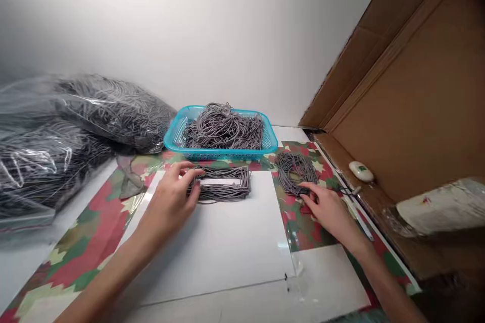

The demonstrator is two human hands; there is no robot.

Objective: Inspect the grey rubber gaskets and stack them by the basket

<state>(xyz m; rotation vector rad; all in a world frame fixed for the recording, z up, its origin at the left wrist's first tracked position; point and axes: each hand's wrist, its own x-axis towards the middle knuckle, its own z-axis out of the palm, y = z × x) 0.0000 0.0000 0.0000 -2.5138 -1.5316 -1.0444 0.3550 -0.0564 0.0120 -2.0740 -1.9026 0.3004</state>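
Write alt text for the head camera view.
A person's left hand touches a flat rectangular bundle of grey cords on a white board, while the right hand rests on a looser pile of grey cords. Behind them stand a turquoise basket of cords, plastic bags of cords and a cardboard box.

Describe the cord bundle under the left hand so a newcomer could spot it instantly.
Find the turquoise basket at the back. Just in front, on the white sheet, lies the rectangular cord bundle, touched by the left hand. Unlike the loose cords at right, it is wound flat.
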